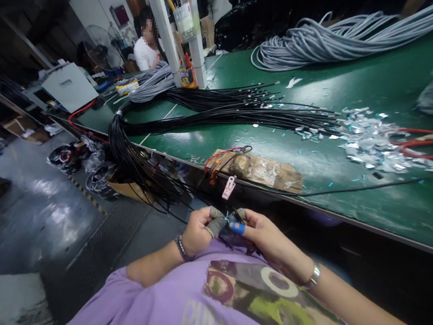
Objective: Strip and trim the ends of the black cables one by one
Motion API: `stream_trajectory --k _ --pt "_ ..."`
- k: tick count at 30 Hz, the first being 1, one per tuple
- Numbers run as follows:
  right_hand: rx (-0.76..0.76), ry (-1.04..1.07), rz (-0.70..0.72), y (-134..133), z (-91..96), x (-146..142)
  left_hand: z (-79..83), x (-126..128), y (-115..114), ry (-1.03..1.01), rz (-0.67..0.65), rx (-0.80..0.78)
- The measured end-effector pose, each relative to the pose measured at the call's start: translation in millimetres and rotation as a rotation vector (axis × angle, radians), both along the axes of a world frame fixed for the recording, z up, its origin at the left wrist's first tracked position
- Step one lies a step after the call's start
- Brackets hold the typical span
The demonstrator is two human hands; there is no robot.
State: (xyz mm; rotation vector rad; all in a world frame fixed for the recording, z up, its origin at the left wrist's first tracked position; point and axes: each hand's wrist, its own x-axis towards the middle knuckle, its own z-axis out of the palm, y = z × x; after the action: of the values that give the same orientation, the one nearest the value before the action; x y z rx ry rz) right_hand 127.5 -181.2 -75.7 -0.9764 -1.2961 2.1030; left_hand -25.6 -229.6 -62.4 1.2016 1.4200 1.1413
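Note:
Close to my body, just off the table's front edge, my left hand (203,229) pinches a black cable with finger covers on its fingertips. My right hand (257,232), with blue tape round one finger, pinches at the same spot from the other side. Between the fingertips thin light-blue and white wires (228,218) show at the cable's end; their exact number is too small to make out. A large bundle of black cables (190,118) lies along the green table (203,143) and hangs over its edge on the left.
A taped wooden block (266,172) with a pink clip (229,187) sits at the table edge. Foil scraps (379,142) and red-handled scissors or pliers (429,145) lie right. Grey cable coils (304,44) rest behind. A person (147,45) is in the background.

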Motion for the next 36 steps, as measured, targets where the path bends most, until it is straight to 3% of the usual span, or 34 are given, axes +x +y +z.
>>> stream_trajectory --k 2,7,11,20,30,36 --pt "0.154 -0.052 -0.005 0 1.5 1 -2.5 0 1 -0.069 -0.013 -0.066" --pt "0.723 -0.21 0.0 3 11.8 11 -9.4 -2 3 -0.292 0.019 -0.185" --pt "0.942 -0.27 0.042 3 11.9 17 -9.2 -2 5 -0.394 0.033 -0.182" --pt "1.0 -0.301 0.138 3 10.9 15 -12.8 -4 3 -0.371 0.014 -0.165" --pt "0.895 -0.225 0.182 3 13.0 15 -7.6 -5 2 -0.313 -0.02 -0.168" --pt "0.936 -0.266 0.215 5 13.3 17 -6.7 -5 1 -0.279 -0.047 -0.185"
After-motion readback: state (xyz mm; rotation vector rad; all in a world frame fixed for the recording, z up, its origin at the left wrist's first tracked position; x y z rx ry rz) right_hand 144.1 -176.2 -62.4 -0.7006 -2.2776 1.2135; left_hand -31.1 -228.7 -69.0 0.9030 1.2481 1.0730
